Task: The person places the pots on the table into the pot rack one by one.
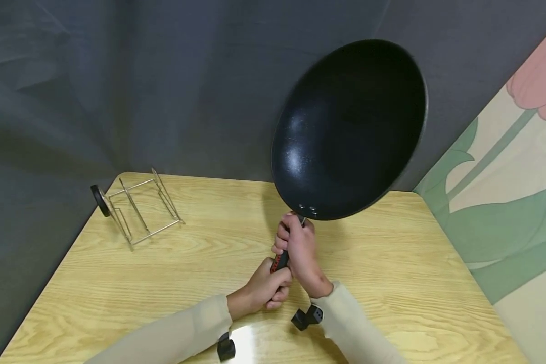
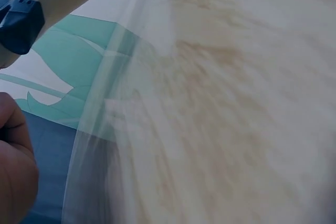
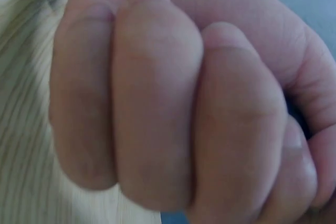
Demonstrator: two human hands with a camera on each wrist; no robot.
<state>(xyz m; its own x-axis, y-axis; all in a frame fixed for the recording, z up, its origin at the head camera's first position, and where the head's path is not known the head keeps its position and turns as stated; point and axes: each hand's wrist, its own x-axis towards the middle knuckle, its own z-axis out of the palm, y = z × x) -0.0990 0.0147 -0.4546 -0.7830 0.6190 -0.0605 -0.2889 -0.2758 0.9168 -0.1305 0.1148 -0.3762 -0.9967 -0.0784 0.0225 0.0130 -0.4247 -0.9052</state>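
A large black wok [image 1: 350,126] is held up above the table, tilted so that its inside faces the head camera. Both hands are on its black handle [image 1: 280,260], which has red lettering. My right hand [image 1: 300,247] grips the handle close to the bowl, just below two rivets. Lower down, at the handle's end, my left hand [image 1: 266,288] has its fingers curled round it. The right wrist view is filled by the curled fingers [image 3: 155,108] of the right hand. Only part of a hand [image 2: 16,166] shows at the left edge of the left wrist view.
A wire rack [image 1: 141,212] with a black round part stands at the table's left back. Wood-grain covers the tabletop [image 1: 200,268]. Behind it hangs a dark grey cloth [image 1: 200,91], and a floral curtain [image 1: 505,202] runs along the right side.
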